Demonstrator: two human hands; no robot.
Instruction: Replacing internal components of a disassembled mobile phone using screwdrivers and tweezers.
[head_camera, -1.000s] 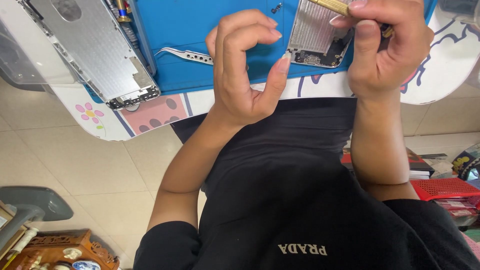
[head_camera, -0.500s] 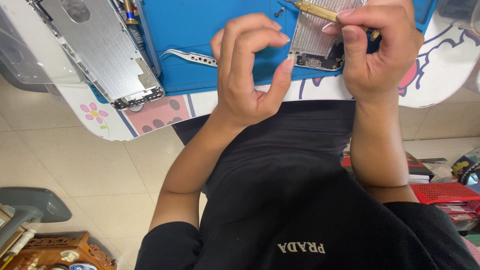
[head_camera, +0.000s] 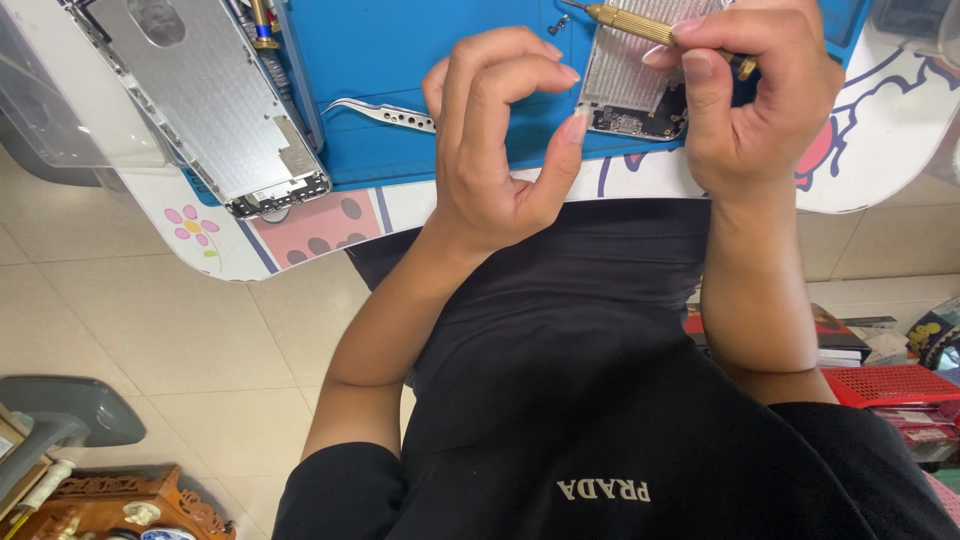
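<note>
From the head camera, looking straight down past your black shirt, your right hand (head_camera: 745, 95) was closed around a slim brass-coloured screwdriver with a knurled handle (head_camera: 632, 24). Your thumb and forefinger pinched the handle near its back end, and the fine tip pointed up and to the left, close to two tiny dark screws (head_camera: 557, 24) lying on the mat. The screwdriver lay across an opened phone part with a ribbed silver shield and a dark circuit area (head_camera: 640, 85), which rested on a bright blue rectangular work mat (head_camera: 400, 50) at the near edge of the counter.

Your left hand (head_camera: 495, 140) held nothing. Its fingers were curled in a loose claw, with the thumb and forefinger bent toward each other and a gap between them, and the thumb tip sat just beside the lower left corner of the phone part. Part of a pair of silver metal tweezers (head_camera: 385, 113) lay on the mat and ran under this hand.

To the left, a silver metal phone back housing (head_camera: 200, 100) lay tilted on the white counter with cartoon drawings (head_camera: 300, 225), overlapping the mat's left edge. Beige floor tiles (head_camera: 150, 330) showed below, and a red plastic basket (head_camera: 885, 385) sat on the floor at the right.
</note>
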